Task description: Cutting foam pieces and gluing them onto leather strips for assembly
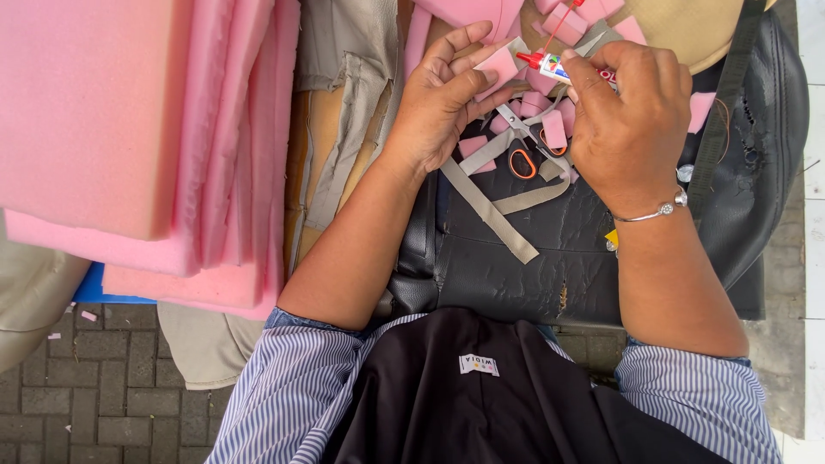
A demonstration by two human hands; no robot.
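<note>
Up near the top of the view, the person's left hand (443, 94) is pinching a small pink foam block (501, 64) between thumb and fingertips, while the right hand (627, 120) is gripping a small white glue tube with a red nozzle (550, 64), fingers curled tightly around its body. The foam piece is looking soft, squarish and pale pink, one flat face turned toward the nozzle; the red tip is sitting just beside its edge, though whether it is touching cannot be told. One tube and one held block are showing, with several more small pink foam offcuts (537, 107) lying scattered just below the hands. One pair of orange-handled scissors (520, 155) is resting on the worn black leather seat cushion (533, 258), between the two wrists, beside two grey fabric straps (494, 215) crossing each other. At the left, a stack of large pink foam slabs (129, 129) is leaning, at least four layers showing. One silver bracelet (657, 210) is circling the right wrist.
</note>
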